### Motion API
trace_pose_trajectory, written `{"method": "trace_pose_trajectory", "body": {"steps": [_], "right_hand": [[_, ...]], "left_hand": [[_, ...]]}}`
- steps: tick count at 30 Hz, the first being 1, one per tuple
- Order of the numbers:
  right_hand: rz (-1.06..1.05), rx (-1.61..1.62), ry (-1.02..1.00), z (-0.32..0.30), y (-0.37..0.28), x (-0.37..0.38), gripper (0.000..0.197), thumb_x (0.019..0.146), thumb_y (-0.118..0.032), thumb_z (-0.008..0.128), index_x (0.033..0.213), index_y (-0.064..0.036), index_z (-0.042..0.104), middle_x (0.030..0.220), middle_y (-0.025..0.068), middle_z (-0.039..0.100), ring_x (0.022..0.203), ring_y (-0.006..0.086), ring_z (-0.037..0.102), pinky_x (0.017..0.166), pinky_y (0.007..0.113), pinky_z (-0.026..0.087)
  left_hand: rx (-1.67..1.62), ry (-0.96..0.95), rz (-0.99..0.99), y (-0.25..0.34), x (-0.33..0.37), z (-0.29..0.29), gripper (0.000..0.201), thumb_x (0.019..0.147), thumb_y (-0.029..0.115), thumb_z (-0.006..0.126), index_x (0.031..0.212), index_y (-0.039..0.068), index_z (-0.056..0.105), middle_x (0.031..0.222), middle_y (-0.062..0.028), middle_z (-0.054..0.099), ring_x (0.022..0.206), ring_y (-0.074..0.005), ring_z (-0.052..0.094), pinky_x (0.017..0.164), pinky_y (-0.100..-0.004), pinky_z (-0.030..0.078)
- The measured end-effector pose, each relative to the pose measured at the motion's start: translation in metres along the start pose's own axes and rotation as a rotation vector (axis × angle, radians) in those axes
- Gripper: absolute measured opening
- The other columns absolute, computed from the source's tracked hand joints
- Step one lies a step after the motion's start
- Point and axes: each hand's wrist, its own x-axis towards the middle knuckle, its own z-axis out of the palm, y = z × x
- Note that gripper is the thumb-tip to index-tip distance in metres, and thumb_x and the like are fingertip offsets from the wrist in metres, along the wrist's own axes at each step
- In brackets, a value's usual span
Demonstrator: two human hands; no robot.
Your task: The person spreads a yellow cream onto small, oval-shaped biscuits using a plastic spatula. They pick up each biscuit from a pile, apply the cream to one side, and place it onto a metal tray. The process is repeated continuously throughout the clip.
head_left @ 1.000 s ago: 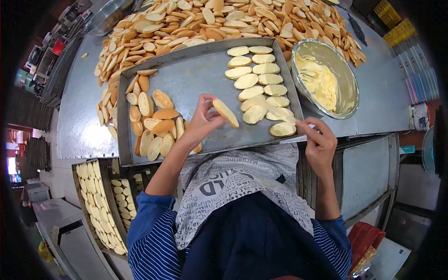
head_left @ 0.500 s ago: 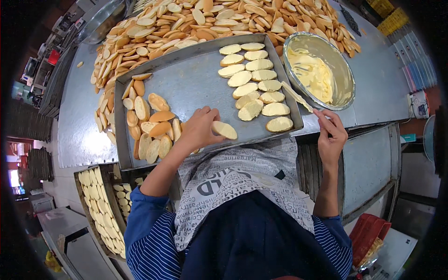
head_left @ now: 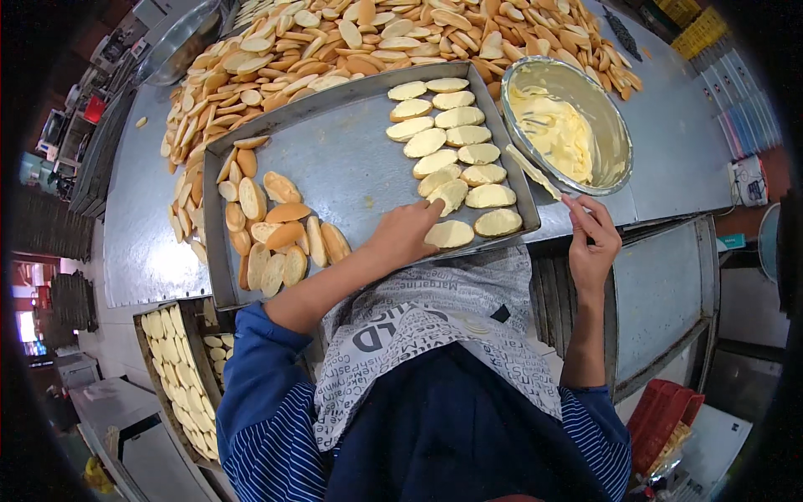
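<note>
My left hand (head_left: 407, 233) is inside the metal tray (head_left: 326, 180), its fingers closed at the edge of a cream-spread bread slice (head_left: 450, 234) at the near end of the left column. The fingertips also reach the spread slice (head_left: 450, 196) just beyond. More spread slices (head_left: 468, 136) lie in two columns along the tray's right side. Plain bread slices (head_left: 284, 212) are heaped in the left part of the tray. With pinched fingers my right hand (head_left: 592, 237) holds a cream-coated spreading knife (head_left: 533, 172), its blade by the tray's right wall and the bowl.
A steel bowl (head_left: 615, 155) of pale yellow cream (head_left: 552, 130) stands right of the tray. Behind it spreads a large pile of bread slices (head_left: 309, 54) on the metal table (head_left: 138, 209). Lower left, another tray holds slices (head_left: 180, 376). A red crate (head_left: 665, 427) sits lower right.
My left hand has moved right with the spread slice and brought it to the near end of the left column. My right hand with the spreading knife has stayed nearly still.
</note>
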Motion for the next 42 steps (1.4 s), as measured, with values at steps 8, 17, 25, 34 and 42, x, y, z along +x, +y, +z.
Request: {"method": "trace_pose_trajectory", "body": {"steps": [8,17,25,34,42], "right_hand": [[0.025,0.011,0.003,0.001,0.001,0.002,0.036,0.079,0.012,0.059,0.105,-0.0092,0.071,0.09,0.0061,0.063,0.072,0.0111,0.055,0.064,0.022,0.044],[-0.046,-0.119,0.072,0.001,0.012,0.023,0.037,0.079,0.011,0.057,0.104,-0.0109,0.071,0.091,0.0072,0.064,0.077,0.0154,0.061,0.067,0.025,0.046],[0.242,-0.57,-0.271,-0.026,0.067,0.097,0.021,0.082,-0.009,0.06,0.099,-0.0142,0.072,0.093,0.0127,0.068,0.085,0.03,0.065,0.072,0.036,0.049],[0.13,-0.41,-0.257,-0.004,0.059,0.11,0.023,0.081,-0.004,0.059,0.1,-0.0092,0.071,0.093,0.013,0.069,0.08,0.0257,0.066,0.073,0.031,0.049],[0.204,-0.394,-0.22,-0.032,0.077,0.09,0.023,0.081,-0.005,0.06,0.1,-0.0121,0.071,0.092,0.0123,0.069,0.081,0.0251,0.066,0.074,0.032,0.049]], "left_hand": [[0.007,0.03,-0.079,0.004,0.003,0.003,0.05,0.07,0.022,0.075,0.101,0.004,0.041,0.093,-0.0197,0.059,0.084,-0.0403,0.061,0.069,-0.048,0.049],[-0.018,0.289,-0.069,-0.008,-0.005,-0.003,0.046,0.074,0.03,0.074,0.101,0.005,0.046,0.087,-0.0147,0.063,0.078,-0.0359,0.063,0.065,-0.0452,0.049],[0.003,0.504,-0.312,-0.078,-0.036,-0.054,0.012,0.084,0.018,0.06,0.087,0.006,0.062,0.069,-0.0138,0.065,0.068,-0.0342,0.064,0.059,-0.0436,0.049],[-0.392,0.215,-0.227,-0.053,0.004,0.011,0.018,0.088,0.013,0.059,0.095,-0.002,0.065,0.076,-0.0104,0.069,0.066,-0.015,0.067,0.059,-0.0282,0.052],[-0.744,0.059,-0.447,-0.04,0.017,0.006,0.026,0.088,0.02,0.061,0.096,-0.004,0.066,0.08,-0.009,0.07,0.059,-0.0108,0.063,0.048,-0.0242,0.048]]}}
